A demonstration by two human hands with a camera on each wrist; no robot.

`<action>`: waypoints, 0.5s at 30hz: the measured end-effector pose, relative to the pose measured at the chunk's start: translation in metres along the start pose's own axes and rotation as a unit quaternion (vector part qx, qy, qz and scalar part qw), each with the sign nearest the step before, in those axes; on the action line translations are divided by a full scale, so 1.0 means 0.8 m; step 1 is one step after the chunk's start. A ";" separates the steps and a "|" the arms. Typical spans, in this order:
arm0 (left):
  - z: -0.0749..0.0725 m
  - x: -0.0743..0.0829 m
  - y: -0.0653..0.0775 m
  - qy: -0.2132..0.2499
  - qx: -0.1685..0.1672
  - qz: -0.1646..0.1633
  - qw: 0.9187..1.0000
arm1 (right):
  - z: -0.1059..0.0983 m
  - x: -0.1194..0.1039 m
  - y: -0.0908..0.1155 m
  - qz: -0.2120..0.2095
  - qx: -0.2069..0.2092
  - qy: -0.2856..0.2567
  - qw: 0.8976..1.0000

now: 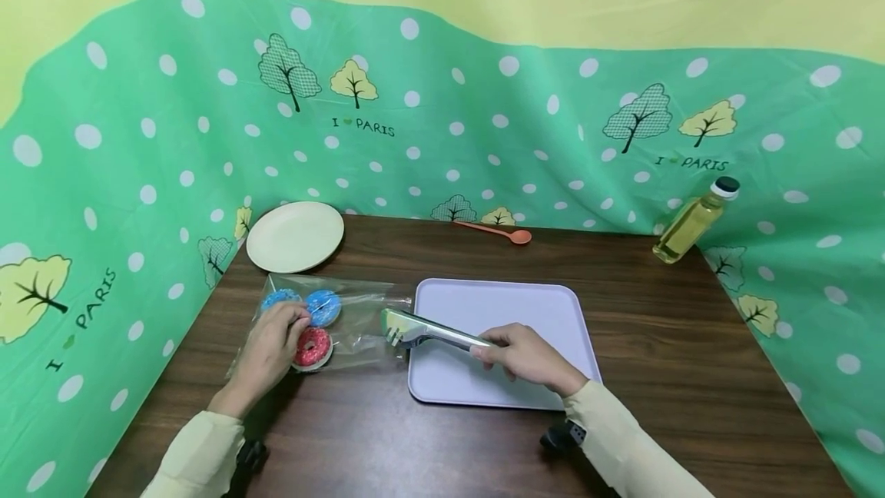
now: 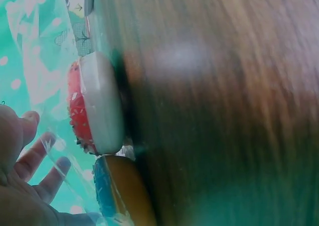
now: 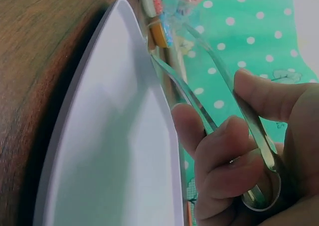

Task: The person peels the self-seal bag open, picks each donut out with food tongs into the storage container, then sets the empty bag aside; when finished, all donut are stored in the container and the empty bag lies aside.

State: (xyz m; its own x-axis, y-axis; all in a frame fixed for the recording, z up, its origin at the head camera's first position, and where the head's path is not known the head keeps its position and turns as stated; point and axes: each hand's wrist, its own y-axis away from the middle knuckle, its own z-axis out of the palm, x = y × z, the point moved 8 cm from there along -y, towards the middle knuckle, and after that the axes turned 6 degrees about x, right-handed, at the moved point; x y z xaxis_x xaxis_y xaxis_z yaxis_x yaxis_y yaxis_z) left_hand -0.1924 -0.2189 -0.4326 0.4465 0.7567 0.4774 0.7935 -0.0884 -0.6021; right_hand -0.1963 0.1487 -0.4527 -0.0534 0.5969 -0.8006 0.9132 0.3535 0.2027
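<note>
A clear plastic bag (image 1: 359, 329) lies at the left of the table with two blue-topped toy donuts (image 1: 323, 307) and one red-topped toy donut (image 1: 313, 347) inside. Above them my left hand (image 1: 266, 344) pinches the bag's film, which rises from the donuts in the left wrist view. My right hand (image 1: 527, 358) grips metal tongs (image 1: 442, 331) over a pale lilac tray (image 1: 498, 302). The tongs' tips point left, at the bag's right end, and their arms stand apart in the right wrist view. Nothing shows between the tips.
A cream plate (image 1: 296, 237) sits at the back left. An orange spoon (image 1: 520, 237) lies along the back edge, and a bottle of yellow liquid (image 1: 694, 221) stands at the back right. A green dotted cloth (image 1: 456, 129) hangs around the table.
</note>
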 end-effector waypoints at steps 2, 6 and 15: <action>0.000 0.001 0.000 0.005 0.004 0.004 1.000 | 0.001 0.001 -0.003 0.000 0.003 0.002 1.000; 0.000 0.001 0.001 0.011 0.008 0.005 1.000 | 0.005 0.000 -0.009 -0.011 0.009 0.012 1.000; 0.001 0.002 0.002 0.010 0.004 0.004 1.000 | 0.032 -0.014 -0.034 -0.012 -0.024 -0.007 1.000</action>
State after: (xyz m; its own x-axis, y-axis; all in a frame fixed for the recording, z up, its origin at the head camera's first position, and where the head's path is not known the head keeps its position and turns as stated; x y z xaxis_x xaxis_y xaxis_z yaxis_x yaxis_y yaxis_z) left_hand -0.1910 -0.2177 -0.4329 0.4618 0.7427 0.4849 0.7861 -0.0895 -0.6116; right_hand -0.2105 0.1139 -0.4634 -0.0686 0.5772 -0.8137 0.8916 0.4014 0.2095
